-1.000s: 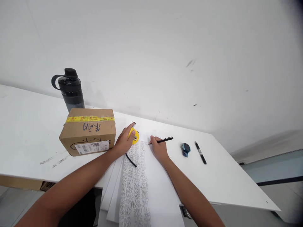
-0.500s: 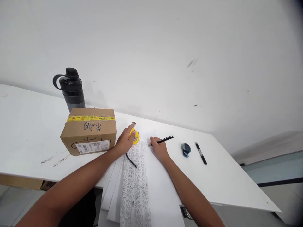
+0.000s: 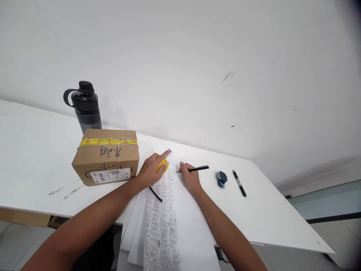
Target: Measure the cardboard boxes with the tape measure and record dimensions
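My left hand is wrapped over a yellow tape measure lying at the top of a patterned paper strip; a black strap trails from beneath the hand. A short metal tip pokes out past the fingers. My right hand pinches a black pen, its tip touching the white sheet just right of the strip. Both hands rest on the white table.
A taped cardboard box sits left of my left hand, with a black bottle behind it. A small blue gadget and a second black pen lie to the right. The table's edge runs near my body.
My left hand has slid slightly right and closed further over the tape measure, hiding most of it. The pen has tilted flatter. Everything else stays put.
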`<state>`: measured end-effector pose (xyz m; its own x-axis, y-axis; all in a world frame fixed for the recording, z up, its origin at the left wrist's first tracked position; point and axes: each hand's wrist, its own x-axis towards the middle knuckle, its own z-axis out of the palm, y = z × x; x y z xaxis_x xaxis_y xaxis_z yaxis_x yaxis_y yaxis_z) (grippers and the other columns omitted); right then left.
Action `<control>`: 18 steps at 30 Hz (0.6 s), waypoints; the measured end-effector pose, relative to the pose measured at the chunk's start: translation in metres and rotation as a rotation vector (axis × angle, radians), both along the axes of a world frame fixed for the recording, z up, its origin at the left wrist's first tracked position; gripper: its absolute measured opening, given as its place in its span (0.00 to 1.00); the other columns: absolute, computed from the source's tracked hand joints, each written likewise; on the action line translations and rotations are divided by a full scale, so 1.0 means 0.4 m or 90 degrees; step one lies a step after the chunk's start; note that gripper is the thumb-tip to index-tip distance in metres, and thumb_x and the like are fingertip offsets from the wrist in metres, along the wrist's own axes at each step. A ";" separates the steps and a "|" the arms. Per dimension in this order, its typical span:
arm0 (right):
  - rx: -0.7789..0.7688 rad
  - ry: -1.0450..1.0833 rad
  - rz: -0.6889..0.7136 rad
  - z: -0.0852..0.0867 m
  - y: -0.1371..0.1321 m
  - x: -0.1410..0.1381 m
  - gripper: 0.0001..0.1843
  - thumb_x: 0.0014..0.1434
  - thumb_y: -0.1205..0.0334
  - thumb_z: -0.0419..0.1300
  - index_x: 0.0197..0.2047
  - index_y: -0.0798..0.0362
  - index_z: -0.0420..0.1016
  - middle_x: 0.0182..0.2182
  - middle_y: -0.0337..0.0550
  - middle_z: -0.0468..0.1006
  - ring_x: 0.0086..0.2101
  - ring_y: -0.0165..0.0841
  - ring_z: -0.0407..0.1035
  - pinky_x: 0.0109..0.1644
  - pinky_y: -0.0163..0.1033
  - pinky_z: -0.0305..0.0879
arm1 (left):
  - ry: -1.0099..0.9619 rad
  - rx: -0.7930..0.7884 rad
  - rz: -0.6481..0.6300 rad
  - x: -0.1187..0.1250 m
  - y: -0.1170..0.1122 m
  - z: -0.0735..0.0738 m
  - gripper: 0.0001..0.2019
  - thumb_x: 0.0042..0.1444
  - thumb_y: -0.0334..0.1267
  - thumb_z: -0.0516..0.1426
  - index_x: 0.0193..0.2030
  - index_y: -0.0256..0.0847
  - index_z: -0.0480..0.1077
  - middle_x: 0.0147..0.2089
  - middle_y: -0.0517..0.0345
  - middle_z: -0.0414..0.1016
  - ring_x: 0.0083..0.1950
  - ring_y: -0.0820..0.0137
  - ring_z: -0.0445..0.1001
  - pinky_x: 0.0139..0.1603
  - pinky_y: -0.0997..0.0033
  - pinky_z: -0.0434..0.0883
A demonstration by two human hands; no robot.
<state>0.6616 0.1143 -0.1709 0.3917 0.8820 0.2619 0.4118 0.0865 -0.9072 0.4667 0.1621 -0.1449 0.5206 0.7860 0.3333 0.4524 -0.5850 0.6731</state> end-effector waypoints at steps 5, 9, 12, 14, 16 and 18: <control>0.002 -0.018 -0.004 -0.001 0.001 0.002 0.26 0.59 0.42 0.55 0.20 0.53 0.69 0.19 0.37 0.68 0.26 0.32 0.62 0.34 0.38 0.60 | 0.021 0.055 -0.038 -0.001 0.006 -0.010 0.27 0.66 0.40 0.43 0.72 0.52 0.47 0.50 0.51 0.65 0.49 0.62 0.68 0.51 0.60 0.67; -0.004 -0.060 -0.003 0.001 -0.008 0.007 0.25 0.60 0.40 0.54 0.28 0.53 0.74 0.22 0.38 0.72 0.28 0.34 0.66 0.34 0.38 0.62 | 0.020 0.082 -0.035 0.004 0.014 -0.029 0.27 0.67 0.40 0.42 0.72 0.52 0.46 0.55 0.49 0.64 0.53 0.62 0.67 0.51 0.60 0.68; -0.010 -0.098 0.018 0.001 -0.016 0.018 0.23 0.60 0.40 0.54 0.38 0.52 0.76 0.24 0.39 0.75 0.29 0.35 0.70 0.37 0.38 0.65 | 0.009 0.105 -0.017 0.005 0.016 -0.036 0.26 0.67 0.42 0.42 0.72 0.52 0.48 0.56 0.49 0.64 0.54 0.61 0.66 0.51 0.60 0.68; -0.008 -0.158 0.025 -0.003 -0.016 0.026 0.22 0.60 0.42 0.54 0.41 0.51 0.76 0.26 0.40 0.76 0.31 0.36 0.71 0.40 0.39 0.66 | 0.007 0.118 -0.002 0.005 0.017 -0.039 0.26 0.67 0.43 0.42 0.71 0.52 0.49 0.57 0.49 0.63 0.55 0.61 0.66 0.51 0.60 0.68; 0.023 -0.253 0.025 -0.011 -0.009 0.031 0.19 0.62 0.46 0.53 0.43 0.51 0.76 0.33 0.43 0.78 0.35 0.36 0.72 0.43 0.41 0.67 | 0.011 0.125 -0.002 0.006 0.018 -0.040 0.25 0.67 0.42 0.42 0.71 0.51 0.50 0.58 0.48 0.63 0.56 0.60 0.66 0.52 0.59 0.68; 0.048 -0.352 0.020 -0.022 0.002 0.033 0.17 0.64 0.53 0.50 0.47 0.51 0.75 0.43 0.47 0.76 0.40 0.37 0.72 0.45 0.42 0.68 | 0.007 0.123 -0.012 0.008 0.018 -0.038 0.25 0.67 0.41 0.42 0.70 0.50 0.52 0.59 0.46 0.62 0.57 0.59 0.65 0.54 0.57 0.67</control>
<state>0.6748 0.1151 -0.1797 0.1517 0.8623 0.4832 0.8206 0.1626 -0.5479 0.4701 0.1694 -0.1600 0.5389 0.6979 0.4717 0.4463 -0.7115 0.5428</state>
